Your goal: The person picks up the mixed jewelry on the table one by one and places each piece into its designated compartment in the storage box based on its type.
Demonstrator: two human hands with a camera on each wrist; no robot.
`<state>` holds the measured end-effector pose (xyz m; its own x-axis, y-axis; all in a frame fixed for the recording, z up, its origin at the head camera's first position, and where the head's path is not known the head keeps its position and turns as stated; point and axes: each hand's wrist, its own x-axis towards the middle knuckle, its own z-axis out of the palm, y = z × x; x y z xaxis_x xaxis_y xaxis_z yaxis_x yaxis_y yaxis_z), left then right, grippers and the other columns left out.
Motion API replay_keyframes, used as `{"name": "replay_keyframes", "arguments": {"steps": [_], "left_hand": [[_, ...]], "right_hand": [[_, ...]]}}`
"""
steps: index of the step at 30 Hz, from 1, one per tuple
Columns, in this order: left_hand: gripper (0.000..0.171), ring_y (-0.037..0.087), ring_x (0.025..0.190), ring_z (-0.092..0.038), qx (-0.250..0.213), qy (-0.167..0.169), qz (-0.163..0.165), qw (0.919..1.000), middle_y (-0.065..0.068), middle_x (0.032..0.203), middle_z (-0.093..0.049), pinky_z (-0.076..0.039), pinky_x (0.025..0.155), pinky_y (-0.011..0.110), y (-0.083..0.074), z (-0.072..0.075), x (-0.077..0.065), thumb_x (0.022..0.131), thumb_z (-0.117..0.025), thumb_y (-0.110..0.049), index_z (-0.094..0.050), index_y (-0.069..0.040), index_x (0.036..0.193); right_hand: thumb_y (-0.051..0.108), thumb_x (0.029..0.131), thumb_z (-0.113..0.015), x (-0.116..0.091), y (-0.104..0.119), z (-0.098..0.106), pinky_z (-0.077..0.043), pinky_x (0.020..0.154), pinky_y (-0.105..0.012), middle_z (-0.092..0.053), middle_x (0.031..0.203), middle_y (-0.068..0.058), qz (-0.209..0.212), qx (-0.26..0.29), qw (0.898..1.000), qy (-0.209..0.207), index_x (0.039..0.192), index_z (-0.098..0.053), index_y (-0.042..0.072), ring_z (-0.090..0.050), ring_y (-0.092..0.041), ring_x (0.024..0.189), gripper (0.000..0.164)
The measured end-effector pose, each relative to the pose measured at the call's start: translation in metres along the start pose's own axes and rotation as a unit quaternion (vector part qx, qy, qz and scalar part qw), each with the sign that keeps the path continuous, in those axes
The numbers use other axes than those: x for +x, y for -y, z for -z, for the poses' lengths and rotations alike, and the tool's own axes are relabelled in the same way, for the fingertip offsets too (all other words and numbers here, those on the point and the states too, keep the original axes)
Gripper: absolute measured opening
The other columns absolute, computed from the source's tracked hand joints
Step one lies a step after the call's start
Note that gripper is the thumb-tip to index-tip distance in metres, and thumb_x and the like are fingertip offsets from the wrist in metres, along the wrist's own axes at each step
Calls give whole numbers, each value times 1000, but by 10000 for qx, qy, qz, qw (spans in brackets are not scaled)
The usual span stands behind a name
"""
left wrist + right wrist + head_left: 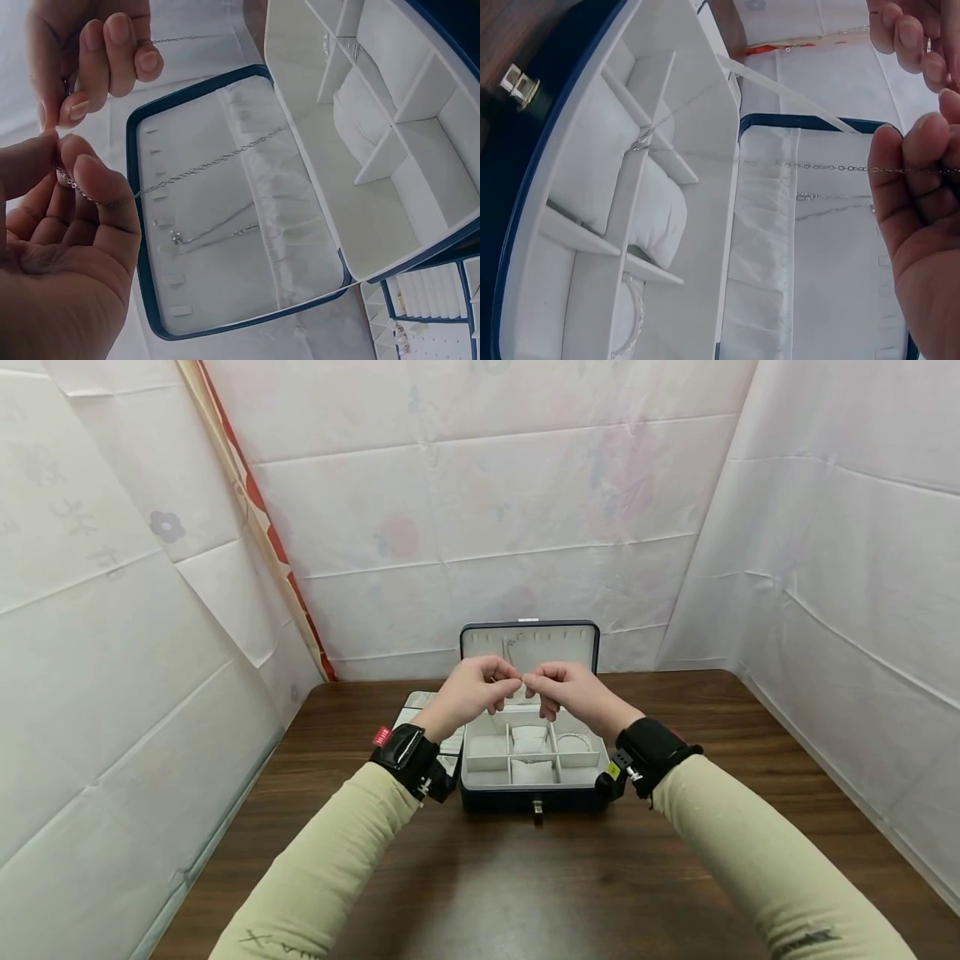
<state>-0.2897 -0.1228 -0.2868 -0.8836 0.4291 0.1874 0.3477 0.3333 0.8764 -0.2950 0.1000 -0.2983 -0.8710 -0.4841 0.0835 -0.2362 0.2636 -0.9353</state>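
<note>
A thin silver chain necklace [214,163] stretches between both hands above an open dark blue jewelry box [495,799]. My left hand [480,685] pinches one end between thumb and forefinger, and the chain passes over its fingers. My right hand [577,693] pinches the other end, its fingertips meeting those of the left. In the right wrist view the two strands of the chain [821,166] run down to a small silver pendant [641,141] over the box's compartments. The exact ends are hidden by the fingertips.
Another silver necklace [217,234] hangs inside the raised lid [566,643], which has a row of hooks. White cushions [529,739] and a round bracelet [573,742] sit in the compartments. A jewelry tray [417,700] lies left of the box on the wooden table [360,877].
</note>
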Motion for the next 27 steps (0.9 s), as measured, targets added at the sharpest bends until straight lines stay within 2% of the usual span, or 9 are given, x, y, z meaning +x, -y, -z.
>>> {"name": "replay_keyframes", "arguments": {"steps": [4,10,14,21,27], "left_hand": [[20,16,67,-56,442,-22,53,9990,10,85,-63,-48,63,29,0,-1,1,102,-65,-22,-73,-7,112],[18,15,65,-55,1008,-32,176,9947,0,78,-62,-46,62,29,3,-2,4,102,-65,-26,-75,-12,106],[19,15,65,-56,1180,-36,195,9928,0,81,-64,-47,62,29,7,-4,6,103,-64,-27,-75,-13,104],[20,15,66,-58,1251,-111,188,9919,3,88,-67,-47,61,29,12,-7,8,104,-62,-29,-74,-14,102],[22,16,68,-58,1479,-172,22,9888,5,92,-69,-46,63,29,13,-9,11,105,-61,-26,-74,-9,106]], "right_hand": [[37,106,-57,-1,-1,3,-54,79,-44,-48,62,-5,-44,-188,9998,-67,100,-67,5,-57,-30,65,34],[35,107,-56,-1,-2,6,-53,80,-42,-51,63,-5,-138,-333,9992,-142,106,-68,6,-60,-36,69,31],[34,107,-56,-1,-2,8,-51,81,-42,-50,62,-4,-217,-421,9988,-158,109,-69,8,-60,-37,68,30],[35,106,-58,1,-4,8,-49,71,-41,-48,61,-6,-204,-727,9971,27,106,-69,8,-55,-24,59,30],[38,103,-63,5,-3,7,-48,72,-38,-51,65,-5,-377,-1179,9923,3,100,-68,11,-56,-31,58,28]]}}
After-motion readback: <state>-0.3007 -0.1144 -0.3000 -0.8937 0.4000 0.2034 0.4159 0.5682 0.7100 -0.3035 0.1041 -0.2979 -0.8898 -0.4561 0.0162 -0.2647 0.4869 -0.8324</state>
